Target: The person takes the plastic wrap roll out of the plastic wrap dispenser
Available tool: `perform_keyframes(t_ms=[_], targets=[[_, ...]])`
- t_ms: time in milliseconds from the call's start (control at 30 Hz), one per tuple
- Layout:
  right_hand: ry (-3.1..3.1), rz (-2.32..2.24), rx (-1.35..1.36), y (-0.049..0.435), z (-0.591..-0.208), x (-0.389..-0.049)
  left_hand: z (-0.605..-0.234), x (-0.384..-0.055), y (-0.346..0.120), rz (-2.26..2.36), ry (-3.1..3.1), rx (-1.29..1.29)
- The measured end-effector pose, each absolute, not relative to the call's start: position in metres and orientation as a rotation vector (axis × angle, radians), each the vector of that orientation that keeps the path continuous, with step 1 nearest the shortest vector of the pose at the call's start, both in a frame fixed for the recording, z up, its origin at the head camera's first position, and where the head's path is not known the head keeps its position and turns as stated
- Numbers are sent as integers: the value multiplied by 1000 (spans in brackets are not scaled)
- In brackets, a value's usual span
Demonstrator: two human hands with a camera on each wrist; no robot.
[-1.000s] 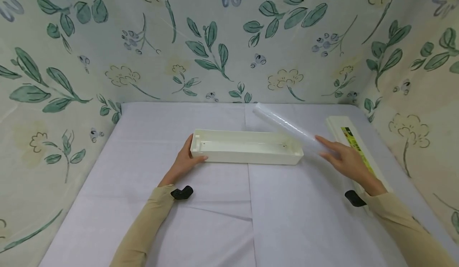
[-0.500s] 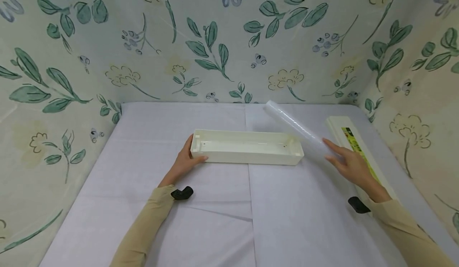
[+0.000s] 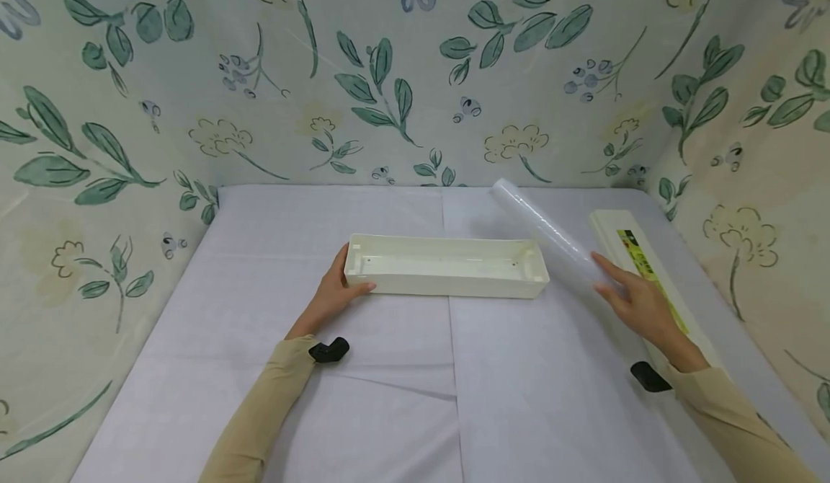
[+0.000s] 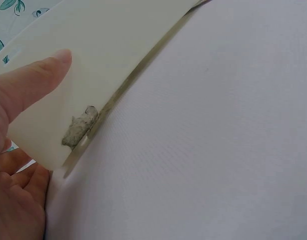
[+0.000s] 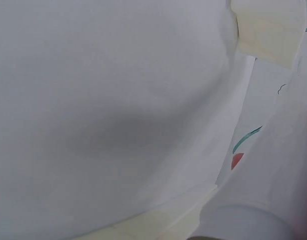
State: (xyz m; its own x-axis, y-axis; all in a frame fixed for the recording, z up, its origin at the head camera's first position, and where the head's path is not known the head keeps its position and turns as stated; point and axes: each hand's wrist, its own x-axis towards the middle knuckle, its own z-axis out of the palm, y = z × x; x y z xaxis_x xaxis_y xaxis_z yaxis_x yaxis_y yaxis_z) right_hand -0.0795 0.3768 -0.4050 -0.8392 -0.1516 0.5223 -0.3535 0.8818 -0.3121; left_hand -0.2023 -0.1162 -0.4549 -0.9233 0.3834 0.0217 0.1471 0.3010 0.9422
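Note:
A long cream open-topped box [image 3: 447,285] stands near the middle of the white cloth, its inside bare. My left hand [image 3: 332,293] grips its left end, thumb on the front wall and fingers behind. In the left wrist view the thumb lies flat on the box wall [image 4: 108,50], above a grey scuffed patch [image 4: 81,127]. My right hand [image 3: 642,310] holds the near end of a roll of clear plastic wrap [image 3: 545,225], right of the box. The roll slants up and away to the left, and in the right wrist view the wrap roll [image 5: 266,185] fills the lower right.
A long cream lid-like piece [image 3: 609,222] with a yellow-green label [image 3: 638,256] lies at the right, partly behind my right hand and forearm. White cloth [image 3: 389,368] covers the table. Floral fabric [image 3: 415,72] rises behind and along both sides.
My right hand has moved a little to the right with the wrap roll, taking its far end away from over the box's right end. My left hand and the box stay where they were.

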Motion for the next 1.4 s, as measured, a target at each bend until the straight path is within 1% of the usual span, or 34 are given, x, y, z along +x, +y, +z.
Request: perform_keyframes(t_ms=[100, 200, 500, 900, 1033, 1133, 1267, 1400], targets=[[-2557, 556, 335, 377, -405, -77, -444, -198, -115, 1663, 2366, 498], [-2576, 545, 290, 378, -406, -75, -443, -198, -115, 1672, 2370, 503], [-2635, 478, 172, 380, -411, -69, -474, -212, -117, 1677, 2395, 478], [-2670, 533, 75, 382, -413, -60, -476, -214, -117, 1716, 2367, 498], [-2664, 551, 83, 382, -415, -59, -461, -207, -115, 1713, 2350, 485], [-2674, 544, 76, 383, -416, -58, -462, -206, -115, 1714, 2355, 489], [-2716, 554, 3, 384, -416, -58, -464, -207, -115, 1743, 2339, 500], [-2773, 583, -96, 384, -414, -57, -446, -197, -113, 1744, 2311, 488]])
